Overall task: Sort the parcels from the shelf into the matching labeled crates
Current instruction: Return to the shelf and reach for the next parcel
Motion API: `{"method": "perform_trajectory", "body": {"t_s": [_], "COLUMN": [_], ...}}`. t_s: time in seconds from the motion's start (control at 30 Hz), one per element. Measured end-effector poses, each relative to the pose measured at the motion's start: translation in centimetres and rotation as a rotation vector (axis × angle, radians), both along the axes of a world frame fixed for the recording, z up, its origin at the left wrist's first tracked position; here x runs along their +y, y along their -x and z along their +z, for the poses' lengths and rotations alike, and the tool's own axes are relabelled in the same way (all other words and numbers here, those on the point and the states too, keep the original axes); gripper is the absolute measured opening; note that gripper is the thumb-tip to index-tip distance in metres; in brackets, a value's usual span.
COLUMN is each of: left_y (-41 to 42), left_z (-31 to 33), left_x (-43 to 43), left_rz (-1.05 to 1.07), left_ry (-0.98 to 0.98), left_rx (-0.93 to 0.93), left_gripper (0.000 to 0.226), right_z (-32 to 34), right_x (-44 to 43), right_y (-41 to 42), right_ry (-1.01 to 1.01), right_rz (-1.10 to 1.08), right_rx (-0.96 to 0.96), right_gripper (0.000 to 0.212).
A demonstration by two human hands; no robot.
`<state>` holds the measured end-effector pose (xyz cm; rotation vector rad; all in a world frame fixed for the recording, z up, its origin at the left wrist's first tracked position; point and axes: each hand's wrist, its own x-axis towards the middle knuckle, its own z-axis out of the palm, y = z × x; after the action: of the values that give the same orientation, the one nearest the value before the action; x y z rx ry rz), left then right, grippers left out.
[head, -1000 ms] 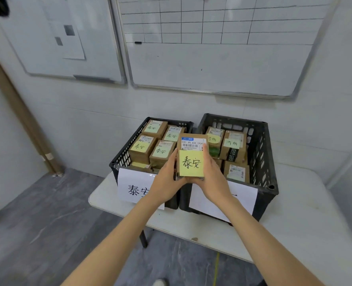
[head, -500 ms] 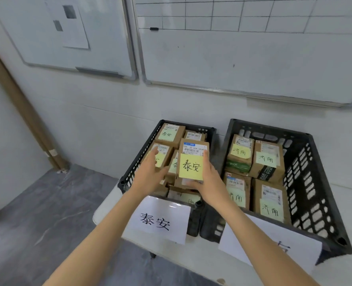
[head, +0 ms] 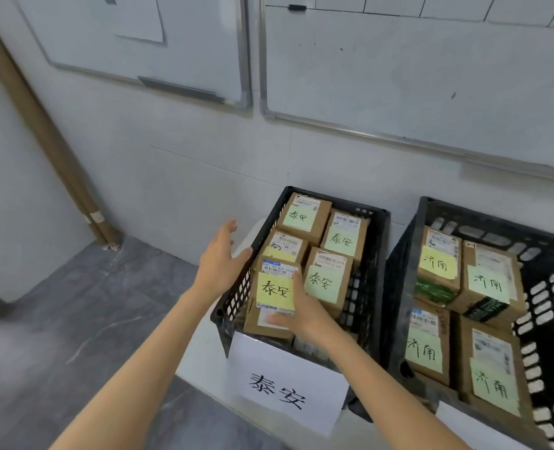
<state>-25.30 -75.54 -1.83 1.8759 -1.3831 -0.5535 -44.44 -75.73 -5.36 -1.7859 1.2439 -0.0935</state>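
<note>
Parcel [head: 274,297] marked 泰安 is gripped by right hand [head: 304,315] inside 泰安 crate [head: 235,298] — hemmed by boxes [head: 326,282]; left hand [head: 218,259] is held open.

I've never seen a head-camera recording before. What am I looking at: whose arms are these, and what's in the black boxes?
No machine here: a person wears a wide-angle camera on the head, so you look forward and down along their bare arms. A left crate and a right crate, both black, stand side by side on a white table, holding cardboard parcels with handwritten sticky notes. The right hand holds a parcel at the near end of the left crate; its note matches the paper sign on that crate's front. The left hand is open by the crate's outer wall, holding nothing. Whiteboards hang behind.
</note>
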Motion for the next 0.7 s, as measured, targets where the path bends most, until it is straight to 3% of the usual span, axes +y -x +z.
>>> {"method": "perform_trajectory", "body": {"t_s": [0.5,0.7], "left_y": [-0.6,-1.4], "left_z": [-2.0,-2.0], "left_x": [-1.1,-0.4], "left_rz": [-0.047,-0.092], "left_ry": [-0.080,-0.092], "left_rx": [-0.105,-0.245], "left_gripper": [0.056,0.055], "right_z": [-2.1,-0.6], "right_x": [1.2,0.3], "right_y": [-3.9,-1.3], "right_ry": [0.024,0.065], "right_rz": [-0.180,0.031], "right_rx": [-0.039,-0.048], "right_gripper": [0.114,0.116]}}
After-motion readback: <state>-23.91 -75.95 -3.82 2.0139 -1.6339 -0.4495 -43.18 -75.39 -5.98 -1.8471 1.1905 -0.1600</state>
